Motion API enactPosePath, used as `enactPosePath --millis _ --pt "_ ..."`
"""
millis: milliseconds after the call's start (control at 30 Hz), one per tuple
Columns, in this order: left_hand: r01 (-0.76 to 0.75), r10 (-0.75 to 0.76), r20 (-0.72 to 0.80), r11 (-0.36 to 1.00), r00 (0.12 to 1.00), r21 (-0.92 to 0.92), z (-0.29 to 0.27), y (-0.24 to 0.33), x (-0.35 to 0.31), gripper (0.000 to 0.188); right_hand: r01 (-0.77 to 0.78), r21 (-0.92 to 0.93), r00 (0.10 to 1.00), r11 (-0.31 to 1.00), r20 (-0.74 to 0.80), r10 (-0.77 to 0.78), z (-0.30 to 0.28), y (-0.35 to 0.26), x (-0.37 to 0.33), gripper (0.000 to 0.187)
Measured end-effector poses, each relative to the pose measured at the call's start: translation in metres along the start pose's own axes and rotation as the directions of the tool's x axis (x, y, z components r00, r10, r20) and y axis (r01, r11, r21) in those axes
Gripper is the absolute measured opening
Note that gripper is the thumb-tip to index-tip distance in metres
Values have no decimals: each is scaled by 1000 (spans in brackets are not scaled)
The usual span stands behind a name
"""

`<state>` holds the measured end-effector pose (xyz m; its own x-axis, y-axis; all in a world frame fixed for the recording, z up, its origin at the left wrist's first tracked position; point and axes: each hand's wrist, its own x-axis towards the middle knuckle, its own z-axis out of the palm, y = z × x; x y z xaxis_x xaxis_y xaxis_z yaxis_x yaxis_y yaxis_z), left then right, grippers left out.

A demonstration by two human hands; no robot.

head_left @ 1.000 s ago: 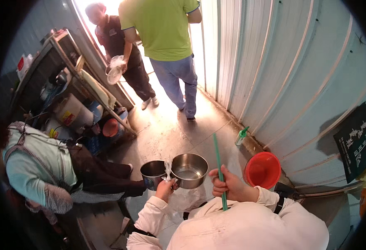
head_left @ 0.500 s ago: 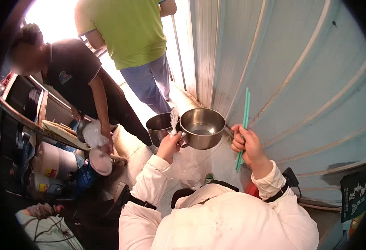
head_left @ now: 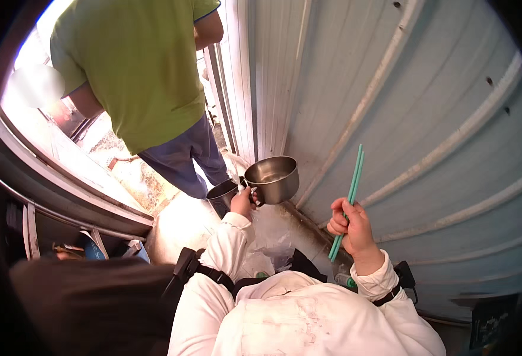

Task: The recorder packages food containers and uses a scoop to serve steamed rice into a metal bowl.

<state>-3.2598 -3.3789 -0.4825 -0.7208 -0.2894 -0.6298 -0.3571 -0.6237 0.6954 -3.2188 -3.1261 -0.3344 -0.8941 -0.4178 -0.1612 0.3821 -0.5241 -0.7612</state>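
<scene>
My left hand [head_left: 242,202] is closed around the handle of a stainless steel mug [head_left: 273,185], wide and round, which looks empty. A second metal mug [head_left: 218,194] sits against the same hand on its left side, partly hidden; how it is gripped cannot be made out. The twisted neck of a clear plastic bag [head_left: 271,252] pokes up from my left fingers, and the bag hangs below them. A pair of teal chopsticks [head_left: 354,178] stands nearly upright in my closed right hand [head_left: 351,225], close to the wall and apart from the mugs.
A person in a green shirt [head_left: 136,71] stands just ahead, by a bright doorway. Dark clothing of another person [head_left: 94,302] fills the lower left. A ribbed metal wall [head_left: 439,148] runs along the right. Shelving [head_left: 32,231] stands at the left.
My view has moved forward, toward the doorway. The bent person in dark clothes and the buckets at left have left the view. Both hands keep hold of their things.
</scene>
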Motion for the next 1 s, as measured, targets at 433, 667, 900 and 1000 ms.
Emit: enactPosePath --millis 433,667,900,1000 --pt "15 5 -158 992 987 126 -155 190 42 17 -66 -442 875 895 405 265 121 89 339 20" --pt "19 -14 -107 999 994 46 -186 262 162 24 -138 -245 908 960 355 221 166 130 452 26" --pt "113 -135 62 953 989 280 -250 356 265 14 109 -391 970 914 243 -12 204 142 568 22" --pt "91 -97 7 952 995 291 -238 411 286 11 263 -591 957 763 260 -129 238 159 644 13"
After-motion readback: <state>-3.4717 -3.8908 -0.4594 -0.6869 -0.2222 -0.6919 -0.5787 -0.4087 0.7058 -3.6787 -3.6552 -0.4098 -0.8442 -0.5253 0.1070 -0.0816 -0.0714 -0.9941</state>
